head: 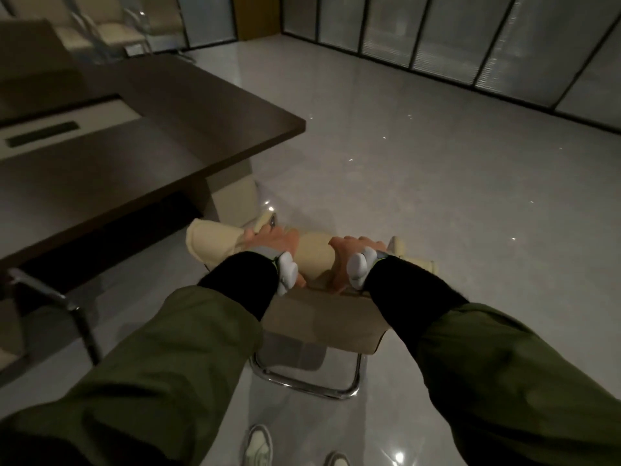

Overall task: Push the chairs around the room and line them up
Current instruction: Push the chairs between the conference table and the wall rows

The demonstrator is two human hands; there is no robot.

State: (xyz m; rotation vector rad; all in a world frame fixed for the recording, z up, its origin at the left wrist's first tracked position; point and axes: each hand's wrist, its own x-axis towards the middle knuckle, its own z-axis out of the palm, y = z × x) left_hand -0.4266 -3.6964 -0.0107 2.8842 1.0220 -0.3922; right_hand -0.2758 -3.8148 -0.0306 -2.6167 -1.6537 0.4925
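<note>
Both arms stretched forward, left hand (274, 242) and right hand (353, 255) side by side, fingers curled in a grip

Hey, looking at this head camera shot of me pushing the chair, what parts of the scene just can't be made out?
- Chair seat: head view, hidden behind its backrest and both sleeves.
- Left hand and right hand fingertips: curled over the backrest's far side.
- Second chair: only a chrome arm shows, cut off by the left edge.
- Far chairs: dim and blurred, count unclear.
- Under the table: in shadow.

Chair (316, 317) stands right of the table (188, 129).
</note>
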